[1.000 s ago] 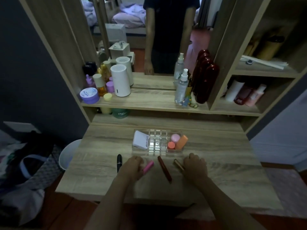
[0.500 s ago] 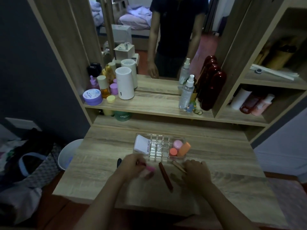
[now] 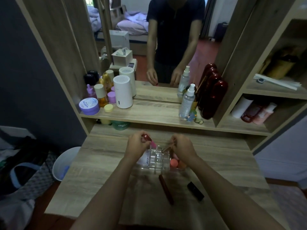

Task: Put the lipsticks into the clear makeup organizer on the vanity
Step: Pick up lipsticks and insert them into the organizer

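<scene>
Open wood on the vanity top (image 3: pixel 103 165) left of the clear organizer (image 3: pixel 157 161) and far right of it — passable. Near side partly blocked: dark red lipstick (image 3: pixel 166 190) lying just in front of the organizer, black lipstick (image 3: pixel 195 191) to its right. Above the organizer's far cells, crowded by left hand (image 3: pixel 137 144) and right hand (image 3: pixel 182 146). Behind, low clearance under the shelf (image 3: pixel 149 117), green jar (image 3: pixel 121 125) beneath it.
</scene>
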Available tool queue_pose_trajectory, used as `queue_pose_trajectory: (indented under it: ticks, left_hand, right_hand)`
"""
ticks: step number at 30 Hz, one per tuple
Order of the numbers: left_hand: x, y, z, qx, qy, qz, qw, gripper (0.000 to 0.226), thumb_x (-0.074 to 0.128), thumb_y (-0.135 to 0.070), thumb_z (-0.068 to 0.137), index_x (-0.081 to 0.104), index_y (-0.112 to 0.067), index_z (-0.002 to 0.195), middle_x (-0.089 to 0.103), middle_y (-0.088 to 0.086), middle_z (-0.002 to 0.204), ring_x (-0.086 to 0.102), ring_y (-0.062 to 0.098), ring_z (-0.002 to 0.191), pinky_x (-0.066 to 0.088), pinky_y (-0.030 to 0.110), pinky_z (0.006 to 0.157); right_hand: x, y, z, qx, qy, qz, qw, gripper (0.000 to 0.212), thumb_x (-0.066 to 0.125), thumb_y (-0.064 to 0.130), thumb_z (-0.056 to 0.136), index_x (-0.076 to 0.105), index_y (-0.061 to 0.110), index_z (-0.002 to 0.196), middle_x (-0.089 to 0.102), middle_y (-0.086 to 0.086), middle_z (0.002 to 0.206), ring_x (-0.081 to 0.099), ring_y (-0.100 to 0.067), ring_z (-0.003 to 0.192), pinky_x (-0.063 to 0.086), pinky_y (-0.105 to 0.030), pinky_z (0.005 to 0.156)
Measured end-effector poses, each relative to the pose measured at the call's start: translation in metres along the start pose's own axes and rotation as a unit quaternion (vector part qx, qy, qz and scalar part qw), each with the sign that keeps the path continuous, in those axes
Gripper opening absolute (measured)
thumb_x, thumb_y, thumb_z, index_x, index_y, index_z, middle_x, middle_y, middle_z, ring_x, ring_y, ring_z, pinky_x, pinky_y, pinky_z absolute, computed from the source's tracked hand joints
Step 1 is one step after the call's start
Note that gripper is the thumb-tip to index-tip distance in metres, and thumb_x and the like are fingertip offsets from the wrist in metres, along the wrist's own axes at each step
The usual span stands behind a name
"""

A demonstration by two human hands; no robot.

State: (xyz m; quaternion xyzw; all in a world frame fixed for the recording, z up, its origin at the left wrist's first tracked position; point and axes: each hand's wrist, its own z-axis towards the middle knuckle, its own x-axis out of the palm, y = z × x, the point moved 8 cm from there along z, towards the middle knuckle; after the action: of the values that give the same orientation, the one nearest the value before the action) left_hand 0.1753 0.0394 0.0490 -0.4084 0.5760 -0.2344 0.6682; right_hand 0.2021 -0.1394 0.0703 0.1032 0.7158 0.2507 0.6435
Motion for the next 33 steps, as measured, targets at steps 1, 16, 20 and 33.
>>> queue_pose_trajectory:
  ticks: [1,16,20,33]
  left_hand:
    - [0.002,-0.001,0.003,0.003,0.002,0.008,1.000,0.023,0.070,0.000,0.074,0.067,-0.008,0.094,0.069,0.001,0.081,0.057,0.004,0.066,0.041,0.010,0.060]
    - [0.037,0.009,0.020,0.034,0.088,0.087,0.992,0.023,0.064,-0.001,0.077,0.066,-0.012,0.097,0.071,0.010,0.098,0.065,0.020,0.088,0.056,0.040,0.084]
    - [0.044,0.011,0.020,0.049,0.098,0.104,0.989,0.025,0.064,0.000,0.075,0.066,-0.014,0.095,0.070,0.008,0.098,0.061,0.016,0.084,0.052,0.029,0.076]
    - [0.049,0.015,0.019,0.084,0.109,0.122,0.983,0.032,0.070,-0.006,0.071,0.065,-0.014,0.101,0.068,0.007,0.101,0.062,0.023,0.091,0.053,0.038,0.081]
  right_hand:
    - [0.001,0.003,0.003,-0.003,-0.003,0.005,1.000,0.016,0.052,-0.002,0.084,0.066,0.003,0.090,0.068,-0.017,0.098,0.061,-0.031,0.095,0.047,-0.034,0.076]
    - [0.047,0.025,0.027,-0.063,0.092,-0.045,0.993,0.017,0.052,0.001,0.088,0.058,0.004,0.104,0.064,-0.018,0.108,0.060,-0.031,0.101,0.049,-0.040,0.084]
    - [0.055,0.024,0.032,-0.074,0.112,-0.069,0.989,0.017,0.057,0.009,0.089,0.060,0.006,0.106,0.066,-0.015,0.108,0.062,-0.032,0.102,0.052,-0.042,0.088]
    - [0.042,0.027,0.017,-0.141,0.054,-0.057,0.987,0.041,0.061,0.016,0.086,0.051,0.013,0.126,0.055,-0.014,0.124,0.061,-0.034,0.104,0.054,-0.046,0.085]
